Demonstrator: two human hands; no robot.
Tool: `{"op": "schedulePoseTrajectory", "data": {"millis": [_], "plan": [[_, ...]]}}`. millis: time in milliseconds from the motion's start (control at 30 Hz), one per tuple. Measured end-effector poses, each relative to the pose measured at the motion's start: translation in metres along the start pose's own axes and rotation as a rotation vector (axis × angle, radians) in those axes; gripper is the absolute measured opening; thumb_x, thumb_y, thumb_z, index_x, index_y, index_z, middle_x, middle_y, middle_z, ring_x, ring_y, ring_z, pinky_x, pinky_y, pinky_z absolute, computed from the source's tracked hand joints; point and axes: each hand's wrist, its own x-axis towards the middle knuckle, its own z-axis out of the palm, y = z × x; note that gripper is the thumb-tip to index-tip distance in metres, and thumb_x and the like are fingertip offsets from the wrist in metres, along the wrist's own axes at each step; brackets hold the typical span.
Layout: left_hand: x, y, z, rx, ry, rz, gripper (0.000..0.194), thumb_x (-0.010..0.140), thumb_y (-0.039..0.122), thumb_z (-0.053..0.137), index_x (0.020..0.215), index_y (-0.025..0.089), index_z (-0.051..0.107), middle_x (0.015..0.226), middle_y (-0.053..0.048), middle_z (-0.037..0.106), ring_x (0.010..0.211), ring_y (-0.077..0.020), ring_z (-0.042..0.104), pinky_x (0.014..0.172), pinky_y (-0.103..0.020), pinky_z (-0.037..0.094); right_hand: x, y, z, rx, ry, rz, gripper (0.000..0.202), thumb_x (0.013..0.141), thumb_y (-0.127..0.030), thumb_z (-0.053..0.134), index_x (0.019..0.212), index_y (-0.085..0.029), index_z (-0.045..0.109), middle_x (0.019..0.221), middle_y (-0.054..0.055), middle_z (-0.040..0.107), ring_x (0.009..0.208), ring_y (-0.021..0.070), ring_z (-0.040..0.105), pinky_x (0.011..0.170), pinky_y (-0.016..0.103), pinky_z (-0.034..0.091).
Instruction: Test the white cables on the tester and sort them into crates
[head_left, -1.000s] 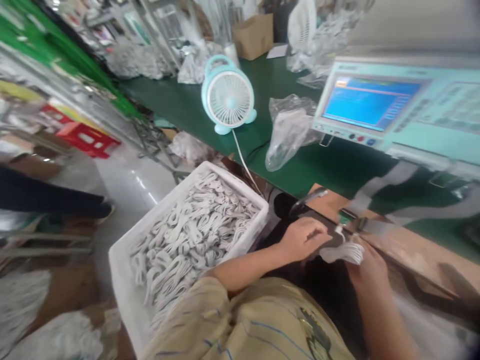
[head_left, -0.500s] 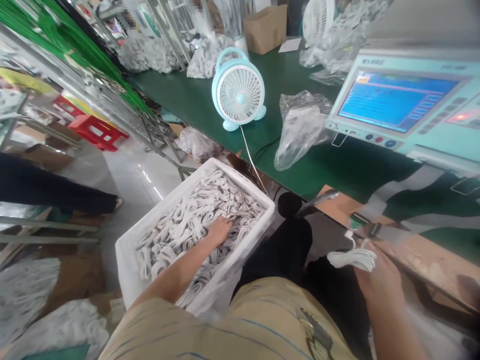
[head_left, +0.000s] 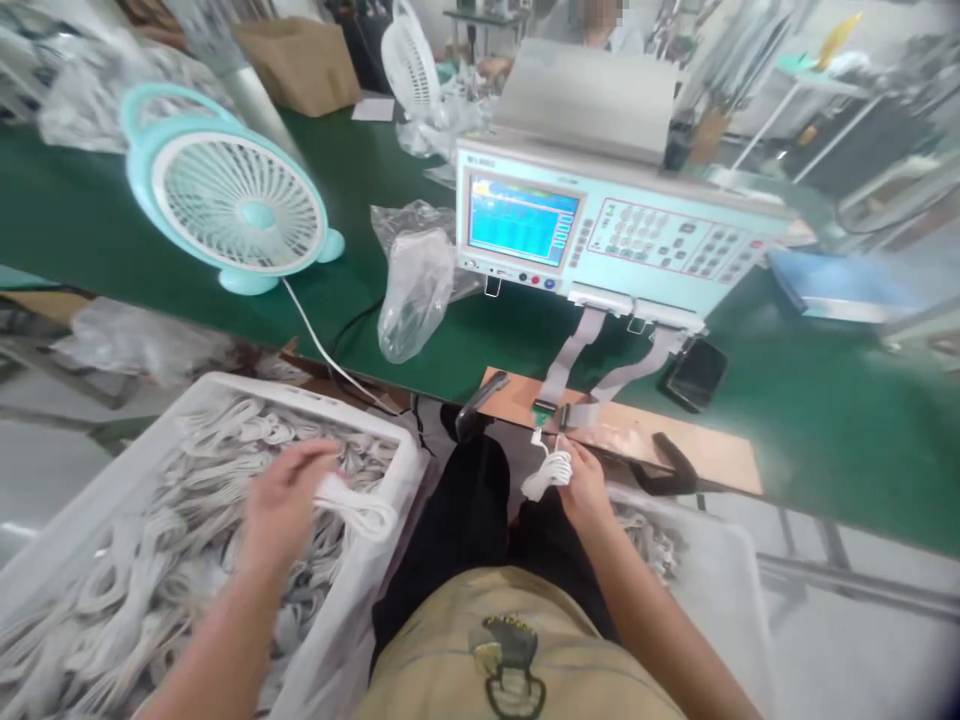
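My left hand (head_left: 289, 500) is closed on a coiled white cable (head_left: 358, 508), above the right side of a white bin (head_left: 409, 465) heaped with similar cable bundles (head_left: 112, 560). My right hand (head_left: 583, 478) grips another coiled white cable (head_left: 549, 474) at the table's front edge. One plug of that cable sits at a small green circuit board (head_left: 541, 418) on a wooden board (head_left: 697, 445); its other end is hidden by my right fingers. Grey ribbon cables (head_left: 574, 355) run from there up to a tester (head_left: 637, 230) with a lit blue screen.
A light-blue fan (head_left: 240, 200) stands on the green table (head_left: 360, 170) at left, its cord hanging over the edge. A bagged white item (head_left: 416, 285) lies beside the tester, a phone (head_left: 697, 375) at its right. Another white bin (head_left: 724, 570) with cables is under the table at right.
My left hand has come up out of the bin with a coiled cable. My view has swung right, showing more of the tester. The right hand still holds its cable at the board.
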Motion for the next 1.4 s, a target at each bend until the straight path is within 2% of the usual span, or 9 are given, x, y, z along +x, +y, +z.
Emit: {"op": "schedulePoseTrajectory", "data": {"millis": [133, 233, 333, 600, 700, 800, 933, 1100, 1400], "plan": [[-0.03, 0.069, 0.115, -0.376, -0.688, -0.178, 0.035, 0.07, 0.048, 0.057, 0.087, 0.017, 0.062, 0.05, 0.004, 0.05, 0.04, -0.012, 0.05, 0.039, -0.022, 0.037, -0.002, 0.0, 0.001, 0.014, -0.018, -0.009, 0.025, 0.061, -0.037, 0.072, 0.073, -0.016, 0.067, 0.055, -0.003, 0.057, 0.046, 0.0076, 0.044, 0.046, 0.022, 0.034], [-0.037, 0.088, 0.182, -0.531, -0.822, -0.241, 0.037, 0.069, 0.052, 0.056, 0.07, 0.015, 0.059, 0.049, 0.005, 0.045, 0.035, -0.0082, 0.044, 0.036, -0.02, 0.034, -0.004, -0.003, 0.003, 0.022, -0.049, -0.036, 0.023, 0.062, -0.037, 0.072, 0.072, -0.016, 0.065, 0.058, -0.002, 0.058, 0.05, 0.0098, 0.048, 0.049, 0.024, 0.037], [-0.039, 0.089, 0.209, -0.572, -0.806, -0.249, 0.034, 0.07, 0.047, 0.058, 0.06, 0.015, 0.055, 0.046, 0.005, 0.044, 0.036, -0.0073, 0.042, 0.036, -0.02, 0.032, -0.006, -0.003, 0.007, 0.042, -0.064, -0.052, 0.023, 0.062, -0.037, 0.071, 0.067, -0.017, 0.061, 0.057, -0.002, 0.057, 0.05, 0.0106, 0.048, 0.05, 0.024, 0.038], [-0.073, 0.077, 0.198, -0.646, -0.767, -0.367, 0.031, 0.071, 0.045, 0.058, 0.065, 0.015, 0.056, 0.051, 0.004, 0.045, 0.039, -0.0077, 0.043, 0.038, -0.02, 0.037, -0.029, -0.016, -0.023, -0.226, -0.243, 0.021, 0.028, 0.07, -0.042, 0.06, 0.061, -0.02, 0.047, 0.053, -0.006, 0.045, 0.045, 0.0083, 0.038, 0.046, 0.022, 0.032], [-0.083, 0.066, 0.197, -0.7, -0.83, -0.482, 0.039, 0.07, 0.054, 0.057, 0.073, 0.015, 0.058, 0.054, 0.005, 0.044, 0.037, -0.0082, 0.045, 0.037, -0.022, 0.037, -0.035, -0.048, -0.074, -0.768, -0.336, 0.037, 0.025, 0.073, -0.04, 0.055, 0.061, -0.019, 0.05, 0.051, -0.005, 0.043, 0.047, 0.0097, 0.039, 0.048, 0.023, 0.029], [-0.087, 0.053, 0.204, -0.72, -0.814, -0.595, 0.042, 0.067, 0.057, 0.058, 0.069, 0.014, 0.056, 0.055, 0.004, 0.045, 0.039, -0.0091, 0.048, 0.038, -0.021, 0.035, -0.042, -0.069, -0.108, -1.378, -0.091, -0.247, 0.02, 0.073, -0.036, 0.058, 0.064, -0.019, 0.055, 0.059, 0.0, 0.049, 0.057, 0.0146, 0.046, 0.053, 0.026, 0.032], [-0.096, 0.049, 0.218, -0.754, -0.764, -0.651, 0.042, 0.063, 0.054, 0.064, 0.066, 0.013, 0.056, 0.057, 0.003, 0.047, 0.044, -0.0067, 0.046, 0.042, -0.019, 0.034, -0.066, -0.051, -0.088, -1.57, -0.249, -0.586, 0.019, 0.079, -0.036, 0.054, 0.091, -0.022, 0.059, 0.084, 0.007, 0.057, 0.074, 0.0194, 0.053, 0.063, 0.029, 0.039], [-0.11, 0.064, 0.208, -0.827, -0.74, -0.625, 0.035, 0.065, 0.047, 0.065, 0.068, 0.014, 0.055, 0.063, 0.003, 0.048, 0.051, -0.0056, 0.045, 0.047, -0.018, 0.033, -0.076, -0.01, -0.046, -1.481, -0.427, -0.652, 0.013, 0.083, -0.024, 0.046, 0.088, -0.018, 0.057, 0.077, 0.007, 0.055, 0.072, 0.0194, 0.053, 0.064, 0.029, 0.042], [-0.104, 0.063, 0.166, -0.36, -0.746, 0.233, 0.021, 0.065, 0.017, 0.065, 0.086, 0.021, 0.061, 0.1, -0.004, 0.053, 0.093, -0.0176, 0.051, 0.077, -0.026, 0.042, -0.045, 0.006, -0.047, -0.774, -0.323, -0.28, 0.014, 0.074, -0.03, 0.058, 0.084, -0.021, 0.064, 0.073, 0.001, 0.062, 0.063, 0.0139, 0.053, 0.059, 0.025, 0.041]]}}
